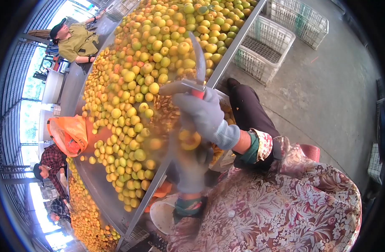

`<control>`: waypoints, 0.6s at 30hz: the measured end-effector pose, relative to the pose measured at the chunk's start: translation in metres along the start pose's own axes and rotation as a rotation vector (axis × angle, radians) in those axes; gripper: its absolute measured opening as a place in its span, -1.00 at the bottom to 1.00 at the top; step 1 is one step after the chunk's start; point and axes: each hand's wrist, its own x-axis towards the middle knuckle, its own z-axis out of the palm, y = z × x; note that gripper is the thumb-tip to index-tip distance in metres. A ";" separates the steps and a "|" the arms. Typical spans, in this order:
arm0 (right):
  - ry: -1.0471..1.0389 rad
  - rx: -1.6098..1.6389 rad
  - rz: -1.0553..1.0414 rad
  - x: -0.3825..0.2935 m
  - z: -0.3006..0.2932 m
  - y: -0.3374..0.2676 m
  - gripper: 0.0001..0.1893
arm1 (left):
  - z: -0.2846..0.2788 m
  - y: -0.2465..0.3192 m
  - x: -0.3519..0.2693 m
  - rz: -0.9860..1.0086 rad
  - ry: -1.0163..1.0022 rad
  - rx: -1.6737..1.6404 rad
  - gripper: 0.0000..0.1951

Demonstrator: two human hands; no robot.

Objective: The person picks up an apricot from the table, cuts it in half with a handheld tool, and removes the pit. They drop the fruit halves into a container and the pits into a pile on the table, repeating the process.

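Observation:
My right hand [200, 115], in a grey knit glove, grips a curved-blade knife [198, 58] by its red handle, blade pointing up. Below it my left hand [191, 170], also gloved, is blurred by motion. At its fingertips is a cut apricot [191, 141], its flesh ring showing. Both hands are over the near edge of a metal sorting table [98, 179] heaped with whole yellow-green apricots [132, 119]. A pile of brownish cut pieces [165, 113] lies beside my right hand. More fruit sits in a container, partly hidden below my hands.
White plastic crates [258, 66] stand on the concrete floor [334, 94] to the right. An orange bag [69, 135] lies on the table's far side. A white bucket [162, 214] is near my left forearm. Several people [79, 41] work across the table.

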 end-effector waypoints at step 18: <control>0.057 -0.124 -0.664 0.021 -0.028 0.065 -0.78 | -0.016 -0.010 0.020 0.139 -0.029 0.212 -0.58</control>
